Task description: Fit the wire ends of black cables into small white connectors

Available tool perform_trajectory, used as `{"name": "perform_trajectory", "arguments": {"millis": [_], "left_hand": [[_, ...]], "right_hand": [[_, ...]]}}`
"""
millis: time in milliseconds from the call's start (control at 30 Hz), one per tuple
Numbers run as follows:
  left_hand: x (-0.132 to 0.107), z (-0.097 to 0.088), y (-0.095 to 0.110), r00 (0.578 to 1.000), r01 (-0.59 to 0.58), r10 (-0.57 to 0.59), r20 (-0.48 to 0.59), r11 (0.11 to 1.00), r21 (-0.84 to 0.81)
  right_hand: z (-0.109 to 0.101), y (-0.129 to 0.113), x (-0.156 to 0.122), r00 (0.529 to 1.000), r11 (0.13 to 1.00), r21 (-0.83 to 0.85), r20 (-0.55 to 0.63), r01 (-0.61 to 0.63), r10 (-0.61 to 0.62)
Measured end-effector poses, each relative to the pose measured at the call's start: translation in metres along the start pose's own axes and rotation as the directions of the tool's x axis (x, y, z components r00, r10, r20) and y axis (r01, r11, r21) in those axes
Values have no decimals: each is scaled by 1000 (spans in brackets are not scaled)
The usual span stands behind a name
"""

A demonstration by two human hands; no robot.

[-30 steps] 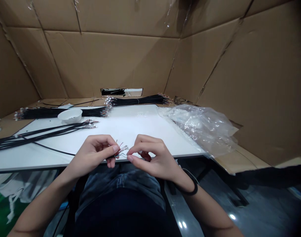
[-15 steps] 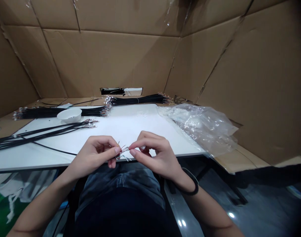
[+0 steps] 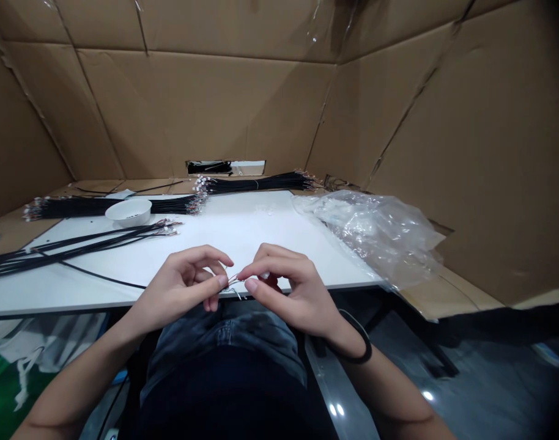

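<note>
My left hand (image 3: 192,281) is closed around the end of a black cable (image 3: 104,277), thumb against the curled fingers and forefinger raised. The cable trails left across the white tabletop. Thin wires (image 3: 234,282), some reddish and some pale, fan out of its end between my hands. My right hand (image 3: 286,282) pinches the tips of one or more of these wires between thumb and forefinger. Something small and white (image 3: 264,275) shows behind its fingers; I cannot tell what it is. Both hands hover over the table's front edge, above my lap.
Black cables with white connectors (image 3: 91,244) lie at the left. Behind them are a white bowl (image 3: 128,212) with small dark bits and two larger cable bundles (image 3: 77,207) (image 3: 261,183). A clear plastic bag (image 3: 375,232) lies right. Cardboard walls (image 3: 206,116) enclose the table (image 3: 243,226).
My left forefinger has lifted away from the thumb and wires. The wires are less spread. My right hand has barely moved and still pinches.
</note>
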State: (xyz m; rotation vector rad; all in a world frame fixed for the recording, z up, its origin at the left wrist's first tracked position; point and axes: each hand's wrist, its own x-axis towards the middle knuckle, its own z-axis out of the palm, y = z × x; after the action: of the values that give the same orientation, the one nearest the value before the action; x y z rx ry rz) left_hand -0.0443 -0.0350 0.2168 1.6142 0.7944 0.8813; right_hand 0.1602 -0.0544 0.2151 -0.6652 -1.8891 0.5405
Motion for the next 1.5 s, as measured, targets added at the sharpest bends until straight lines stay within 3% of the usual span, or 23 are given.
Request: {"name": "perform_trajectory", "arguments": {"millis": [533,867,1033,1200,1367,1500], "left_hand": [[2,-1,0,999,-47,47,26,999,-12],[-3,-9,-3,976,-197,193,101,980,32],[-2,-10,-9,952,-306,302,53,941,144],[-1,-6,-15,860,-485,510,23,800,354],[1,-5,-19,670,-652,719,184,451,609],[3,-5,-25,580,-683,771,265,282,673]], "right_hand": [[0,1,0,1000,1000,-16,6,7,-7],[-2,-1,2,991,996,-68,-129,-49,40],[-2,1,3,981,983,-102,-133,-154,140],[1,6,3,979,976,-87,-66,-199,194],[5,8,2,985,987,-43,-77,-156,153],[7,10,1,990,991,-39,-70,-128,125]]}}
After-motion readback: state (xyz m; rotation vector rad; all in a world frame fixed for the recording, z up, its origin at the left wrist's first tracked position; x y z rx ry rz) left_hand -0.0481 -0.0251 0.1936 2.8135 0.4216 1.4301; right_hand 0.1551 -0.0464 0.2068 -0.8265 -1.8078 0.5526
